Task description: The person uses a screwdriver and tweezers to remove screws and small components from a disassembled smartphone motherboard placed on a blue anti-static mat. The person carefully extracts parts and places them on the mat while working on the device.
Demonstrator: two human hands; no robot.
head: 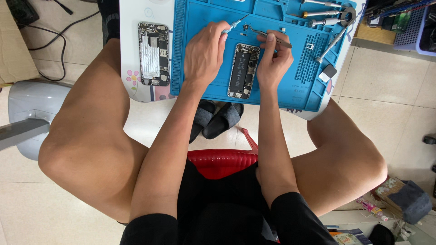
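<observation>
The left hand (204, 54) pinches a screwdriver (235, 24) at 11 o'clock of the opened phone (244, 71); the right hand (272, 61) pinches tweezers (269, 36) at 1 o'clock

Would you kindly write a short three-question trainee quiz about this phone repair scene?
1. True or false: the opened phone with the black battery lies on the blue silicone work mat.
2. Which tool does the right hand hold: A) metal tweezers, B) scissors, C) a brush?
3. Fill in: the left hand holds a slim grey ____.

Key: 1 true; 2 A; 3 screwdriver.
</observation>
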